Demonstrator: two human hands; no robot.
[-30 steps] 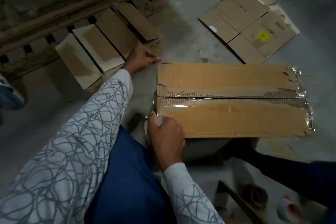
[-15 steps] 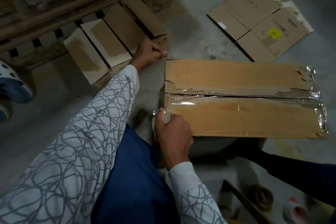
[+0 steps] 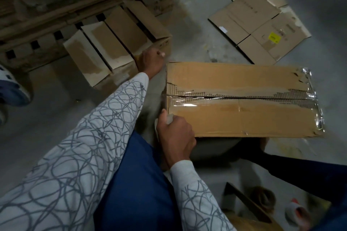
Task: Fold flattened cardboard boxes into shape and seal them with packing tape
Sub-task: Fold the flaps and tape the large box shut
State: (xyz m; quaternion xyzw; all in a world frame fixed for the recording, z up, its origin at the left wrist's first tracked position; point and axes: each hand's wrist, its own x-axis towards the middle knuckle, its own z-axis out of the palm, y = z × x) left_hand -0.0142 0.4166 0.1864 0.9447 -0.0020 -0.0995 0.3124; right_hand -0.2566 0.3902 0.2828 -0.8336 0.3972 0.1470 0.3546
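Kneeling on the concrete floor (image 3: 47, 118), I had the folded-up box (image 3: 244, 118) standing just in front of me, its top flaps shut and meeting in a seam along the middle. Clear tape (image 3: 187, 104) glinted over that seam, and more of it lay crinkled over the box's far right end. My right hand (image 3: 174, 133) was curled tight round a pale tape roll (image 3: 169, 119) at the box's near left corner, the roll mostly hidden by my fingers. My left hand (image 3: 150, 60) was just off the far left corner, fingers bent; I could not tell whether it held anything. A flattened box (image 3: 112, 43) lay beside it against a wooden pallet (image 3: 56, 15), more flattened boxes (image 3: 262, 24) lay beyond, and another person's dark sleeve (image 3: 300, 174) reached under the box's near edge.
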